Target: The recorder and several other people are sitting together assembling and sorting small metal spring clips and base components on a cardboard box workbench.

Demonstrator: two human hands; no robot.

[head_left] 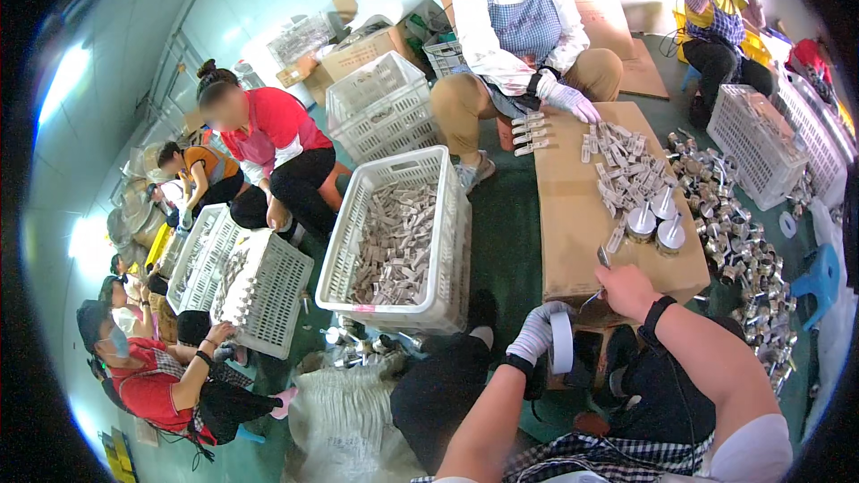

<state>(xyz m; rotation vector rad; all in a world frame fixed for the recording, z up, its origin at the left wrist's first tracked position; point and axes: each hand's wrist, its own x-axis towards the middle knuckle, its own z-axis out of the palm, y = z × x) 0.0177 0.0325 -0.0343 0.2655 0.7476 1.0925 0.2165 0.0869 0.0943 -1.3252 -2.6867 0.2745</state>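
Note:
My left hand [536, 331], in a pale striped glove, is closed on a white ring [561, 343] like a roll of tape, low beside the near edge of a cardboard box [569, 206]. My bare right hand [629, 292] is closed at that edge. A thin grey piece sticks up from its fingers and a narrow metallic piece points toward the left hand; what it grips is mostly hidden. Beyond it on the box stand three round silver pieces with stems [641, 220]. Behind them lies a pile of pale clip-like parts [619, 161].
A white crate [447, 241] full of similar pale parts stands left of the box. Many silver round pieces [738, 241] cover the floor at right, near a blue stool [816, 282]. Across the box a co-worker's gloved hand [573, 103] rests by the parts. A white sack [344, 416] lies lower left.

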